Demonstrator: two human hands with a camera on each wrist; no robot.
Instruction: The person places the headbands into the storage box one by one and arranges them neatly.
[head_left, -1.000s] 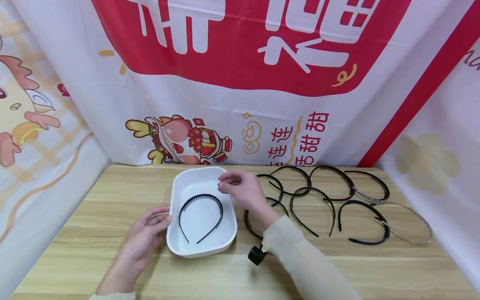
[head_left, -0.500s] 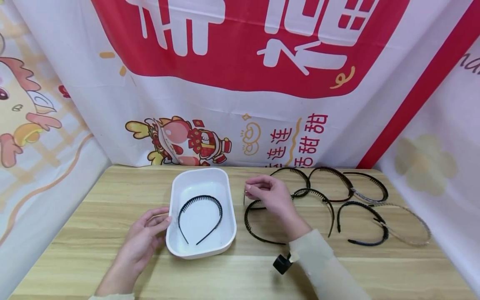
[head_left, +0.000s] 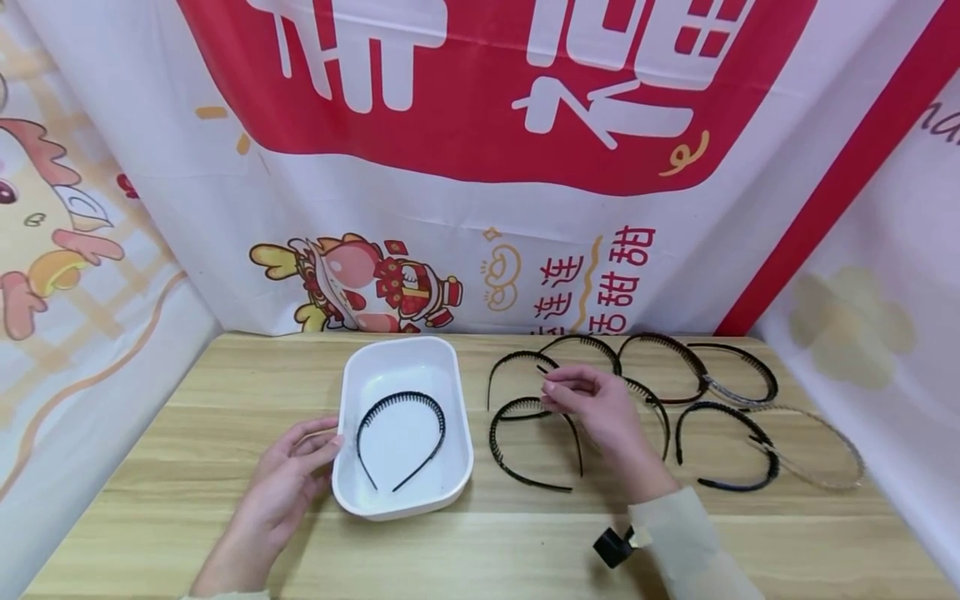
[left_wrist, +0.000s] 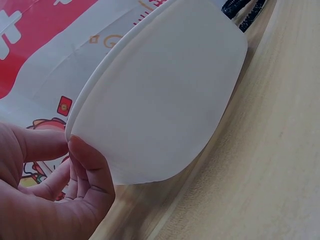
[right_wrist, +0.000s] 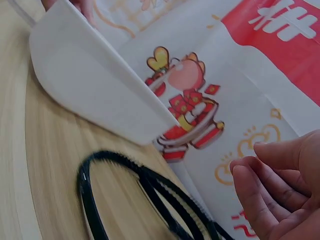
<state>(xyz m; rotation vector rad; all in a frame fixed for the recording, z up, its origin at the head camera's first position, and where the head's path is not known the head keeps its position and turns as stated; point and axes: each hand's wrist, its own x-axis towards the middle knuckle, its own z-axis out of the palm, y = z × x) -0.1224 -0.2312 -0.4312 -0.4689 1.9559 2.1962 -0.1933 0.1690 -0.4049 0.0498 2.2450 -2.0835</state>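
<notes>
A white plastic tray (head_left: 402, 507) stands on the table, with one black toothed headband (head_left: 405, 395) lying inside it. My left hand (head_left: 294, 475) pinches the tray's left rim; in the left wrist view, thumb and finger meet at the edge of the white wall (left_wrist: 165, 100). Right of the tray, my right hand (head_left: 600, 412) hovers over the loose headbands, nearest to a black toothed headband (head_left: 493, 440). The right wrist view shows this hand's fingers loosely bent, holding nothing, with black headbands (right_wrist: 87, 195) below. Whether a fingertip touches one, I cannot tell.
Several more headbands lie across the right of the wooden table (head_left: 480, 558), some overlapping, including a dark blue one (head_left: 738, 485) and a pale beaded one (head_left: 832, 421). A printed cloth (head_left: 480, 167) hangs behind and along both sides.
My right hand has moved right, from above the tray's right rim to over the headbands. My left hand, the tray and the headband in it stay put.
</notes>
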